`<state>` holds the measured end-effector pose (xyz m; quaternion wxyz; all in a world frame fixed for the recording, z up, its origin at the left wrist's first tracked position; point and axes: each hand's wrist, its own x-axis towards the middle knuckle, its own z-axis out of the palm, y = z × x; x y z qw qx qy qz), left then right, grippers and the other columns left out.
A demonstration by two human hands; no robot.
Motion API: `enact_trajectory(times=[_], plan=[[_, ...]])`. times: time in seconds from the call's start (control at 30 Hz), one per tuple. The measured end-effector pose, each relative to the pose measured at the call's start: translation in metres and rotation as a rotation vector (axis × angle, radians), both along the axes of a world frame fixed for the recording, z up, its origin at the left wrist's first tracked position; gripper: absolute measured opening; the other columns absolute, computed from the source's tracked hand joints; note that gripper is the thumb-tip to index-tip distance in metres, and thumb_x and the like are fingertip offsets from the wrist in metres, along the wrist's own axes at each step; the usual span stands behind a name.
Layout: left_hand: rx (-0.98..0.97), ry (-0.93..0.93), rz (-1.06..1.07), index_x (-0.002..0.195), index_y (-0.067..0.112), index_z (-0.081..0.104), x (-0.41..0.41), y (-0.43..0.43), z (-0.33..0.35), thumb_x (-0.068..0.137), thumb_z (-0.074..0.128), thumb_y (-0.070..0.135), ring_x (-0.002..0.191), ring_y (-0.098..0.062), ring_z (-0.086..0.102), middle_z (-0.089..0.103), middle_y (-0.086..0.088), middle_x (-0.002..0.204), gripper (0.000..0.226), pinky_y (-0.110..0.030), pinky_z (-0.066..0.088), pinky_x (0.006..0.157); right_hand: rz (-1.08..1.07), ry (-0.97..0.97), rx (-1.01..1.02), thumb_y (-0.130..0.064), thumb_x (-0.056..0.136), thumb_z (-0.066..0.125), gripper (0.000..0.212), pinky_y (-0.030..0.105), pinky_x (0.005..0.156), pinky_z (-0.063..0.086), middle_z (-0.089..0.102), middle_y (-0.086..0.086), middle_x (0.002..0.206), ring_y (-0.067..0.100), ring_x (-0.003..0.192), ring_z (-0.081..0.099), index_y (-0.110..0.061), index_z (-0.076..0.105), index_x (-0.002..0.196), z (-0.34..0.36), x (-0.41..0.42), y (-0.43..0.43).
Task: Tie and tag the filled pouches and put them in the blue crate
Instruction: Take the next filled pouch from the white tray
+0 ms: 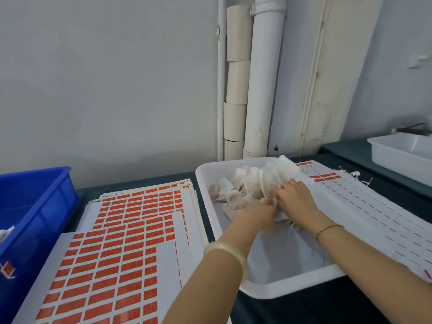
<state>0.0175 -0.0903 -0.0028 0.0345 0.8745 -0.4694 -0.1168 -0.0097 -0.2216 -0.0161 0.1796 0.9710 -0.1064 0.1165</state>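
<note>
Filled pouches: pale, heaped in the far half of a white tray set at mid-table. Left hand: laid on the near edge of the heap, blurred; grip cannot be told. Right hand: placed back-up on the heap just right of the left, fingers bent into the pouches; whether one is held cannot be told. Blue crate: stood at far left, well apart from the tray. Sheets of red tags: stacked between crate and tray. Stripped sheets: spread right of the tray.

Pouches in tray, crate left
</note>
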Motion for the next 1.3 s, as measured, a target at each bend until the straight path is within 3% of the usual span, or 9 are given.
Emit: enact_trajectory(times=[0.23,0.37,0.53,0.63,0.73,0.87,1.03,1.17,1.3], plan=[[-0.184,0.086,0.071,0.131,0.0,0.05,0.005,0.0,-0.008,0.092,0.056,0.02,0.127,-0.03,0.045,0.045,-0.013,0.138,0.044,-0.043,0.04,0.104,0.092,-0.125,0.097,-0.027,0.094,0.049,0.014,0.026,0.082,0.033,0.06,-0.005,0.107,0.016,0.102,0.048,-0.023,0.06,0.102,0.005,-0.003,0.001],[-0.374,0.118,0.131,0.109,-0.003,0.06,0.006,0.011,-0.001,0.089,0.059,0.018,0.11,-0.032,0.055,0.058,-0.016,0.119,0.029,-0.039,0.045,0.091,0.181,-0.211,0.126,-0.018,0.095,0.048,0.007,0.028,0.076,0.032,0.061,-0.003,0.099,0.018,0.094,0.049,-0.019,0.055,0.094,0.012,-0.006,0.006],[-0.613,0.175,0.188,0.114,0.002,0.062,0.002,0.041,0.012,0.092,0.051,0.015,0.112,-0.027,0.056,0.061,-0.01,0.121,0.028,-0.035,0.045,0.095,0.349,-0.352,0.227,-0.01,0.093,0.056,0.004,0.031,0.073,0.039,0.064,0.004,0.086,0.022,0.079,0.051,-0.012,0.057,0.089,0.028,-0.017,0.022],[-0.786,0.259,0.24,0.115,0.005,0.066,-0.007,0.067,0.023,0.093,0.052,0.014,0.109,-0.019,0.062,0.067,-0.006,0.118,0.027,-0.029,0.048,0.097,0.472,-0.413,0.51,-0.013,0.092,0.061,0.004,0.029,0.073,0.047,0.067,0.001,0.086,0.017,0.077,0.057,-0.012,0.064,0.092,0.049,-0.028,0.04],[-1.014,0.305,0.316,0.109,0.011,0.067,-0.021,0.101,0.029,0.089,0.062,0.015,0.094,-0.012,0.066,0.07,0.002,0.104,0.021,-0.026,0.054,0.088,0.564,-0.41,0.838,-0.013,0.084,0.071,0.006,0.015,0.07,0.045,0.07,-0.008,0.082,0.007,0.068,0.057,-0.018,0.072,0.087,0.073,-0.037,0.068],[-1.118,0.338,0.445,0.107,0.026,0.055,-0.041,0.148,0.031,0.082,0.074,0.036,0.081,-0.008,0.066,0.063,0.014,0.09,0.033,-0.014,0.054,0.064,0.639,-0.274,1.133,-0.02,0.073,0.082,0.015,0.019,0.064,0.045,0.065,0.011,0.069,0.015,0.059,0.051,-0.025,0.074,0.085,0.095,-0.045,0.117],[-1.168,0.328,0.508,0.091,0.03,0.063,-0.06,0.203,0.015,0.082,0.068,0.045,0.08,-0.004,0.065,0.064,0.021,0.081,0.018,-0.01,0.049,0.061,0.71,-0.189,1.295,-0.025,0.071,0.082,0.02,0.019,0.072,0.053,0.072,-0.006,0.076,0.013,0.074,0.068,-0.028,0.07,0.087,0.092,-0.05,0.184],[-1.265,0.472,0.68,0.091,0.029,0.061,-0.064,0.246,-0.005,0.07,0.066,0.053,0.084,0.004,0.065,0.065,0.027,0.082,0.033,-0.01,0.05,0.057,0.608,-0.193,1.248,-0.033,0.08,0.074,0.022,0.017,0.077,0.054,0.071,-0.015,0.091,0.003,0.085,0.065,-0.033,0.066,0.101,0.061,-0.048,0.22],[-1.243,0.501,0.893,0.094,0.026,0.063,-0.061,0.276,-0.044,0.076,0.069,0.049,0.079,-0.014,0.067,0.068,0.013,0.083,0.03,-0.009,0.048,0.053,0.517,-0.238,1.323,-0.026,0.086,0.068,0.015,0.015,0.084,0.053,0.068,-0.02,0.096,-0.003,0.088,0.064,-0.027,0.072,0.101,0.006,-0.047,0.251]])
